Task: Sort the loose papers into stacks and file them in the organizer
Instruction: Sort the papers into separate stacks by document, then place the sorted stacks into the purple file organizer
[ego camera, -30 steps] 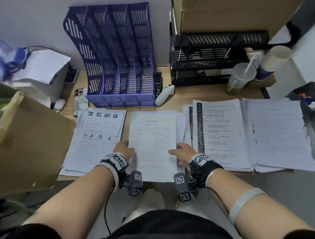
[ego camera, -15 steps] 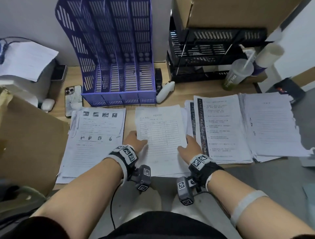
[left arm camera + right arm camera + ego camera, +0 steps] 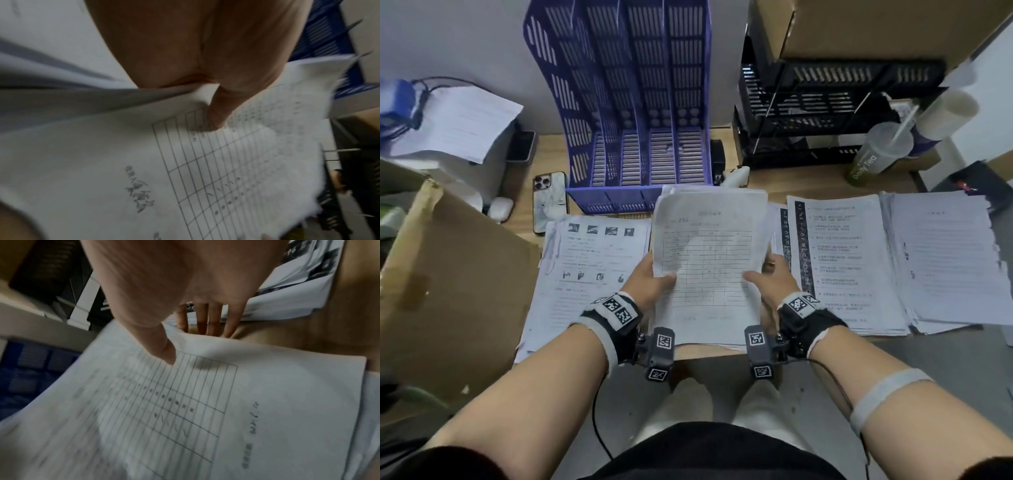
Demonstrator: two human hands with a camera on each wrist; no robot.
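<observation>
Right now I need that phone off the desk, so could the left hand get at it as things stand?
Probably not yet. The left hand grips one side of the table-form stack, which the right hand also holds. The phone lies uncovered beside the blue organizer, so the path looks free once the stack is released.

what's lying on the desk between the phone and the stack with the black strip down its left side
In the head view, a flat paper pile with small pictures lies beside the phone; next, the table-form stack that both hands hold, then the black-strip stack.
</observation>
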